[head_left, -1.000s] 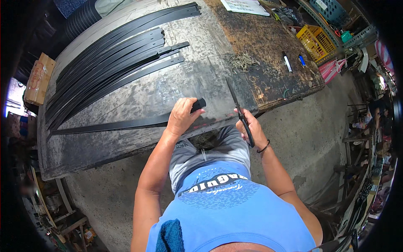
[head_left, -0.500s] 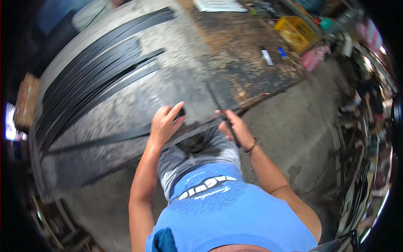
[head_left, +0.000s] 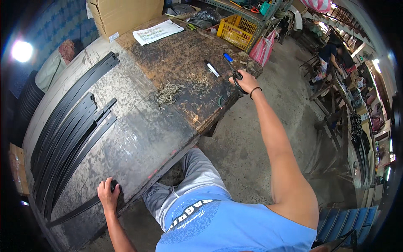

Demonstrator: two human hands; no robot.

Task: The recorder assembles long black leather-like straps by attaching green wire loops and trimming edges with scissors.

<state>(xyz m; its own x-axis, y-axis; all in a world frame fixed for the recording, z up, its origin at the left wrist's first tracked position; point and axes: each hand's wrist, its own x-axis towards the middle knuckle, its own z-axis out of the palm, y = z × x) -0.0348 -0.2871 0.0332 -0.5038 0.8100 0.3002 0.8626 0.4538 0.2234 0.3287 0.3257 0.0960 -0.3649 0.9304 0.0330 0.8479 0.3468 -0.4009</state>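
My left hand [head_left: 108, 195] is at the table's near edge, fingers curled round the end of a long black strip [head_left: 79, 209]. The rest of that strip runs left along the tabletop. Stretched out to the far right, my right hand [head_left: 247, 81] grips black-handled scissors [head_left: 237, 79] at the table's right end. Their blades point away, toward a small blue object [head_left: 228, 58]. Just left of the scissors lies a black and white marker [head_left: 212, 68]. Several more black strips [head_left: 69, 130] lie bundled side by side on the left half of the table.
Printed sheets [head_left: 157, 32] and a cardboard box [head_left: 126, 14] occupy the table's far side. A tangle of thin trimmings [head_left: 168, 93] is mid-table. Beyond the right end are a yellow crate [head_left: 237, 31] and a pink striped bag [head_left: 263, 48]. Another person [head_left: 327, 56] is at the far right.
My right hand has moved far and to the right with the scissors, from near my waist to the table's end. The view has swung right; my left hand still has the strip's end.
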